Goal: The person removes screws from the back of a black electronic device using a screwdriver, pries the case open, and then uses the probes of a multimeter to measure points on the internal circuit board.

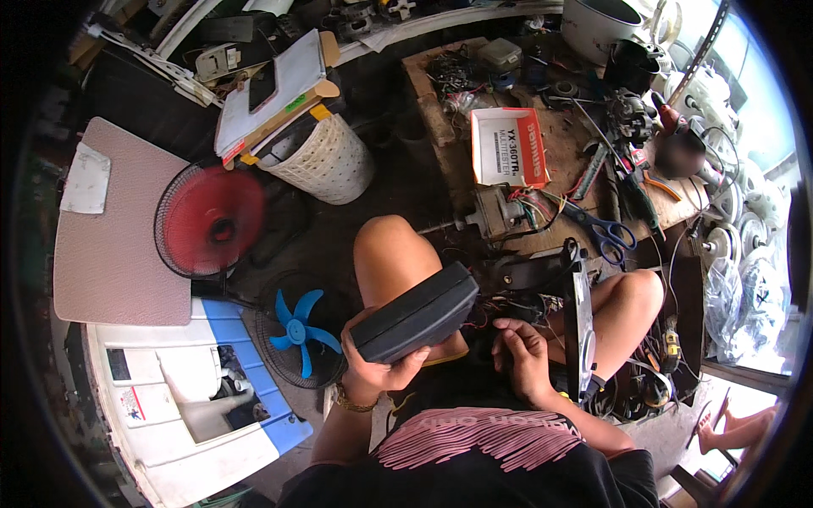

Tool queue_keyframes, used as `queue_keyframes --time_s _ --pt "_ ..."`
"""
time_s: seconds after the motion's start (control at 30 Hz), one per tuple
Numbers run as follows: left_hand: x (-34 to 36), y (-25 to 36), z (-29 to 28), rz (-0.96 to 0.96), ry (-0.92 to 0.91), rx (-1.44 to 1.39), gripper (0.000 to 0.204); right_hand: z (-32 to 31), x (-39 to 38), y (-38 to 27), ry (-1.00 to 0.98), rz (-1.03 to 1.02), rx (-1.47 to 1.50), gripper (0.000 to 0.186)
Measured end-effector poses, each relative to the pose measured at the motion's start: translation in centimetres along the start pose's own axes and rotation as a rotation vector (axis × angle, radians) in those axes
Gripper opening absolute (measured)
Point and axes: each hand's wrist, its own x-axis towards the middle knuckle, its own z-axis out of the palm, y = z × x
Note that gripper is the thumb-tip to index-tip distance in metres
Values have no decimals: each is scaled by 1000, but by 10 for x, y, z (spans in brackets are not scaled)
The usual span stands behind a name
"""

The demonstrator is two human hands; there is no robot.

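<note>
My left hand (373, 362) grips a black, box-shaped multimeter (415, 313) from beneath, over my bent knee. Its face is turned away from view, and a bit of red wire shows beyond its right end. My right hand (523, 360) is beside it over my lap, fingers curled in toward the thumb; whatever they hold is hidden. Just right of that hand stands a fan motor housing or stand part (579, 326) with a pale edge. A motor (495, 212) with a long shaft and coloured wires lies ahead on the wooden bench.
The wooden bench (440, 114) carries an open red-and-white carton (508, 148), blue-handled scissors (603, 233), pliers (659, 184) and screwdrivers. At left are a red fan (212, 222), a blue fan blade (296, 330), a white basket (329, 161) and a white-and-blue washing machine (161, 432).
</note>
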Motion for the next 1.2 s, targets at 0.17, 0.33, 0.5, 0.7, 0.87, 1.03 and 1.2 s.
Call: queue_keyframes --time_s 0.17,0.33,0.5,0.7,0.87,1.03,1.2 --pt "11 9 5 -8 18 -87 65 4 -5 -11 -48 -58 18 9" --pt "39 42 23 -418 141 -526 57 8 -10 -52 -119 -62 24 12" --pt "44 41 24 -898 82 -824 48 5 3 -107 -83 -158 -46 13" --pt "37 31 42 -871 -39 -744 47 0 49 -138 -288 -253 -514 16" --pt "31 26 53 -856 -86 -726 50 37 72 -143 -464 -602 -782 12" --pt "27 27 55 -812 -72 -688 49 54 73 -146 -533 -677 -1078 18" --pt "26 26 55 -793 -87 -666 48 57 71 -142 -459 -721 -1165 19"
